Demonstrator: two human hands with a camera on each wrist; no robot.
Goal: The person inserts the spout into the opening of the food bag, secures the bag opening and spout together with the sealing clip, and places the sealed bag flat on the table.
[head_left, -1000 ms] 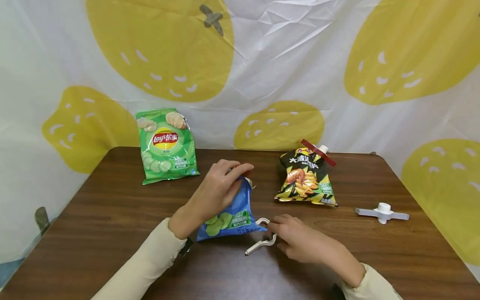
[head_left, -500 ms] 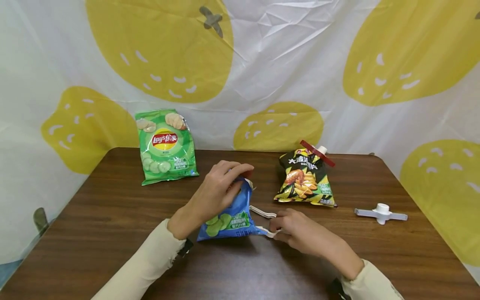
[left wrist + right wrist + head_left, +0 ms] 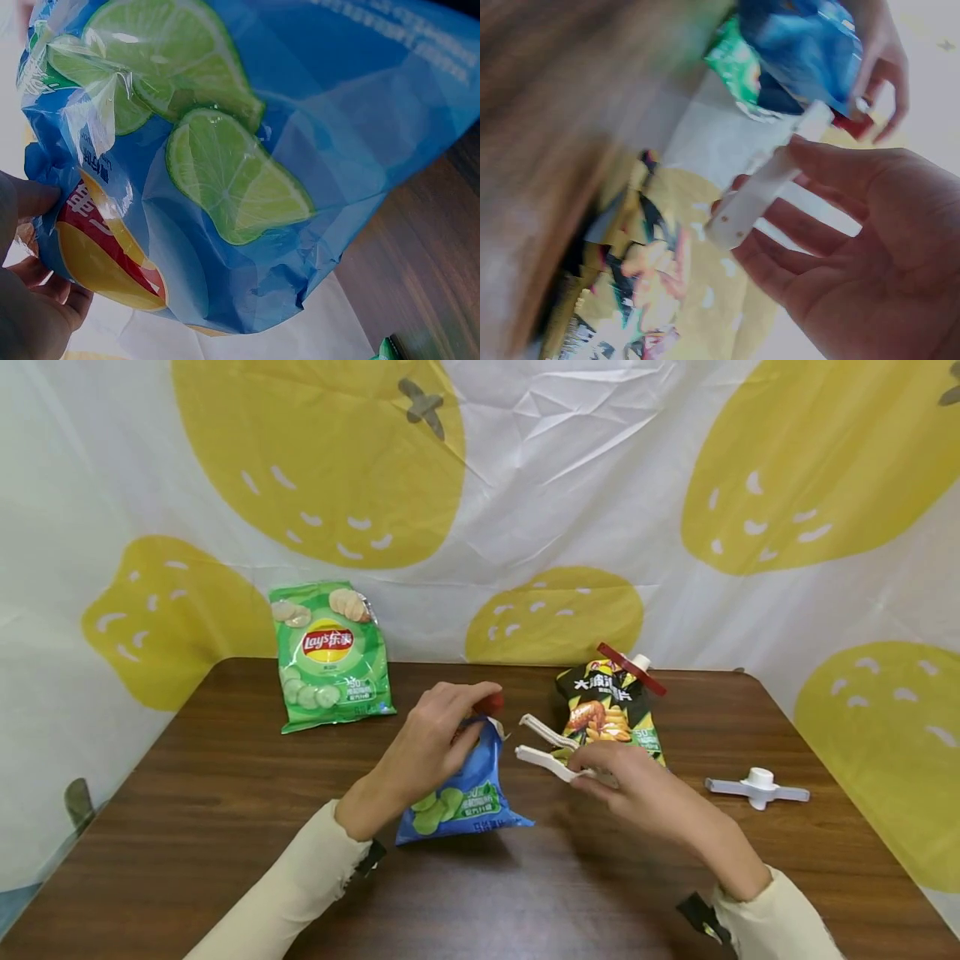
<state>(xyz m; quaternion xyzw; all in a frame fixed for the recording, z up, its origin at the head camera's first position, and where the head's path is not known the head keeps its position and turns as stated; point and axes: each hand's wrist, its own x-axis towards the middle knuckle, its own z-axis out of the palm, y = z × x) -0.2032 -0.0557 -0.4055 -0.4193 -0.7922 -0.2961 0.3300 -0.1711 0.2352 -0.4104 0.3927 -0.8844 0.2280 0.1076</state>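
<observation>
My left hand (image 3: 420, 743) pinches the gathered top of a blue potato chip bag (image 3: 468, 789), which stands upright on the table near the middle. Lime slices show on the bag (image 3: 300, 150) in the left wrist view, where the fingers grip its crumpled end. To the right, my right hand (image 3: 648, 785) holds a white bag clip (image 3: 546, 762) between thumb and fingers. Its two arms are spread apart and point left towards the bag's top, without touching it. The right wrist view is blurred, but shows the white clip (image 3: 761, 191) across the fingers.
A green chip bag (image 3: 330, 660) leans against the patterned cloth at the back left. Partly behind my right hand lies a black chip bag (image 3: 592, 693) with a red clip (image 3: 651, 681) at its top. A grey clip with a white cap (image 3: 759, 787) rests at the right.
My right hand has lifted the white bag clip off the table, up and to the right of the blue bag's lower corner. The left hand keeps its hold on the bag.
</observation>
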